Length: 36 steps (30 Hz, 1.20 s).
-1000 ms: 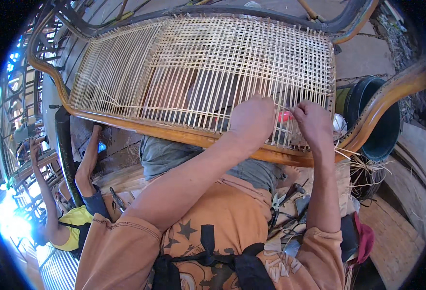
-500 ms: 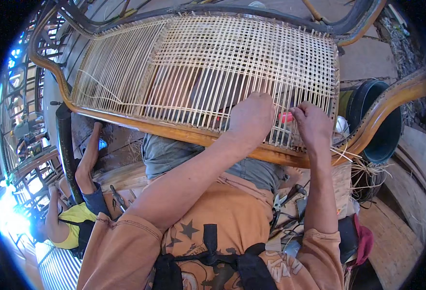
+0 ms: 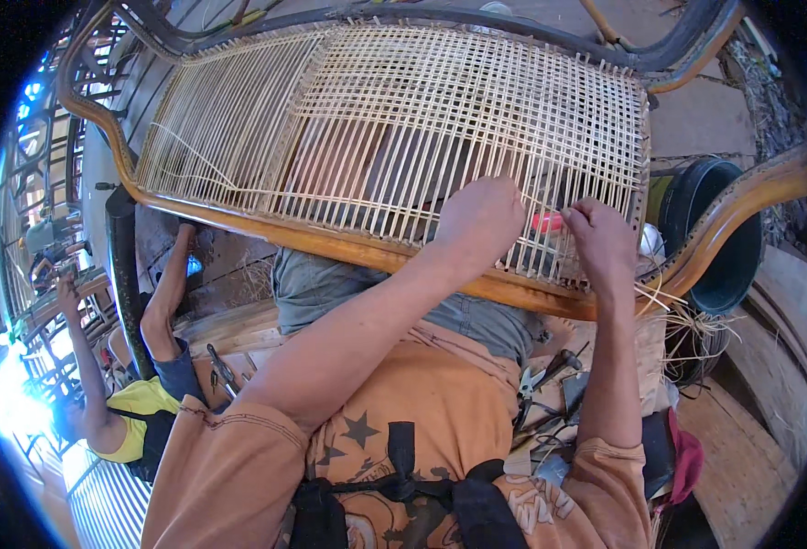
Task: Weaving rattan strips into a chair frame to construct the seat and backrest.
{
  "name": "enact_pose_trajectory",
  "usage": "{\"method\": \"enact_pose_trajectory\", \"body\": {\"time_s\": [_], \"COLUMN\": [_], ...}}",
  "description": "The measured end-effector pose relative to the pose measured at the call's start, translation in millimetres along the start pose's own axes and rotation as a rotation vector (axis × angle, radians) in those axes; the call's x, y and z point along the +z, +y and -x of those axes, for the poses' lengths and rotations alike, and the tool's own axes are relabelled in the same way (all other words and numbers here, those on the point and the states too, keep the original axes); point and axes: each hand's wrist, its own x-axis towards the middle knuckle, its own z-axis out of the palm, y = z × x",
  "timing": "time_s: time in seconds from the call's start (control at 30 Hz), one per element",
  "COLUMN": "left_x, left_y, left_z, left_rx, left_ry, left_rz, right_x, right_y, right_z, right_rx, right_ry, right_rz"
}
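Note:
A wooden seat frame lies across my lap, strung with pale cane strips. Its right-hand panel is a cane mesh, closely woven in the far half and mostly lengthwise strips nearer me. My left hand is closed over the near strips, its fingers pinched on a cane strand; the fingertips are partly hidden. To its right, my right hand is closed too, thumb and finger pinched at the strips by the panel's right edge. A small red thing shows beneath the strips between my hands.
A dark green bucket stands right of the frame, with loose cane ends near it. Pliers and other tools lie by my right side. A person in a yellow top sits at the left, beside a dark post.
My right hand has shifted slightly down, its fingers more curled. My left hand stays at nearly the same strips. The person at the left has raised an arm.

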Motion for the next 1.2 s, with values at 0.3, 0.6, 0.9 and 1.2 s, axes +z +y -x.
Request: {"method": "enact_pose_trajectory", "body": {"time_s": [0.3,0.6,0.9,1.2], "left_x": [-5.1,-8.0,-10.0,-22.2], "left_y": [4.8,-5.9,-4.0,-7.7], "left_z": [8.6,-4.4,5.5,0.6], "left_rx": [0.137,-0.086,0.077,-0.104], "left_ry": [0.085,-0.022,0.099,-0.046], "left_rz": [-0.329,0.083,-0.336,0.014], "right_x": [-5.7,-2.4,-4.9,3.6], "right_y": [9.9,10.1,-1.3,-8.8], "right_z": [0.0,-0.4,1.0,-1.1], "right_rx": [0.029,-0.021,0.096,0.057], "right_ry": [-0.059,-0.017,-0.051,-0.006], "right_rz": [-0.196,-0.209,-0.126,-0.047]}}
